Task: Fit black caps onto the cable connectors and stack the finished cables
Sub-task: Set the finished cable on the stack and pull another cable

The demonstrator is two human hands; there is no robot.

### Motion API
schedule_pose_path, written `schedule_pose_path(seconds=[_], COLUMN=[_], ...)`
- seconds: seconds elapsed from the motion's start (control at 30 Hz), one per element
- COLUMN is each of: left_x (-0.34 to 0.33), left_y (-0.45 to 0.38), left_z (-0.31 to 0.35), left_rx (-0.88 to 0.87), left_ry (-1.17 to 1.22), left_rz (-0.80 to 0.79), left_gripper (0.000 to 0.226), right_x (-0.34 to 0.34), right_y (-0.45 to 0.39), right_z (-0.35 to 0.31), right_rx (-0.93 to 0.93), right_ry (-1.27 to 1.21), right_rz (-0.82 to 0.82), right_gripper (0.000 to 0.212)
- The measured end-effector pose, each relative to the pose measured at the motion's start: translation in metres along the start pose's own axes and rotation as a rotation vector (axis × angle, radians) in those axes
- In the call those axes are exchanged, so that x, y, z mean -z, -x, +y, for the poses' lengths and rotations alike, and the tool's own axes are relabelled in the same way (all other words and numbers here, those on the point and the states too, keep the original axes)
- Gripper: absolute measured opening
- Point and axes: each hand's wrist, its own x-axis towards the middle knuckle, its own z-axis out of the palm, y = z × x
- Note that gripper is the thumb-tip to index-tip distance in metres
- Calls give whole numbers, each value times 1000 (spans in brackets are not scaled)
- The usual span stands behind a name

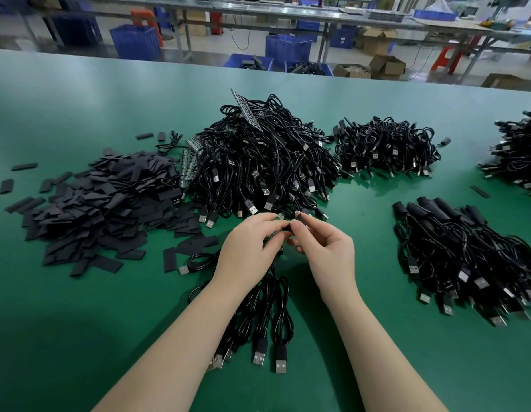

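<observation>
- Green surface (79,322) runs wide, with its far edge up top, where blue crates (288,49) and cardboard boxes (387,65) sit on the floor beyond it. Plenty of bare green on the near left and near right of the arms; the middle strip is crowded.
- Left hand (249,248) and right hand (323,251) meet at centre, just in front of the big pile. Both have fingers curled in a pinch.
- Left hand is pinching a small green circuit-board connector (277,217) at the end of a cable bundle; right hand is pinching a black cap (298,217) right up against it. Can't tell how far on the cap is, since fingers cover the joint.
- The held cable bundle (267,307) hangs from the left hand toward the viewer, long axis running near-to-far, with the silver USB plugs (280,362) pointing at the near edge, flat on the surface.
- Loose black caps (103,203) are flat, matte, dark rectangles heaped on the left, with strays scattered around.
- Big tangle of uncapped cables (264,162) is dead centre behind the hands, with strips of little boards poking out.
- Stack of finished cables (466,257) is on the right, capped ends toward the far side, USB plugs toward the near edge.
- Smaller cable pile (389,147) is back right, with another pile (520,153) at the right edge.
</observation>
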Motion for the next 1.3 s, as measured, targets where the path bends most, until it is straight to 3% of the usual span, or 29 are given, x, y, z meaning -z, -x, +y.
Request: schedule_pose_path(seconds=[0.93, 1.07, 1.3], left_x=[2, 2, 2], left_y=[0, 0, 0], left_z=[1, 3, 5], left_rx=[43, 20, -32], left_ry=[53, 46, 61], left_rz=[61, 39, 37], left_gripper=[1, 7, 12], right_x=[7, 8, 9], right_y=[-6, -7, -6], right_z=[2, 2, -1], right_rx=[77, 69, 110], right_ry=[296, 293, 267], right_rz=[-90, -107, -181], right_gripper=[16, 11, 22])
